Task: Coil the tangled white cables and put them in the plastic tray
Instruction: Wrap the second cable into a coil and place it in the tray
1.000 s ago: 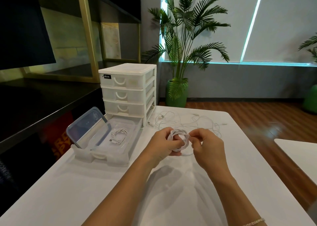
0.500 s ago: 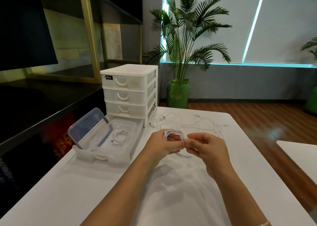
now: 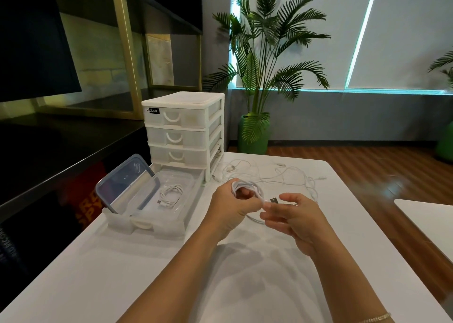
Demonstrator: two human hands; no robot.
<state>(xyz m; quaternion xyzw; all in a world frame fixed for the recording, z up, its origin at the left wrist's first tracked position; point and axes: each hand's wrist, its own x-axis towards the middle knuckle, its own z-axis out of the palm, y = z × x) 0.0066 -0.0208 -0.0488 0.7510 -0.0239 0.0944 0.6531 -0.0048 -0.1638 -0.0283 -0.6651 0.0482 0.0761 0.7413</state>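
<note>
While left hand (image 3: pixel 230 206) grips coiled cable (image 3: pixel 247 188), right hand (image 3: pixel 291 218) (blurred) perhaps pinches plug (image 3: pixel 274 200)

Translucent plastic tray (image 3: pixel 157 227); matt white table (image 3: pixel 122 273); glossy wood floor (image 3: pixel 382 166).

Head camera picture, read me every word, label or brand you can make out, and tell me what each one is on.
"abox": black label on the top drawer of the white drawer unit; characters before it are too small to read.
Orange letters under the dark counter: partly hidden, unreadable.
White print on book spines, lower left: too blurred.
</note>
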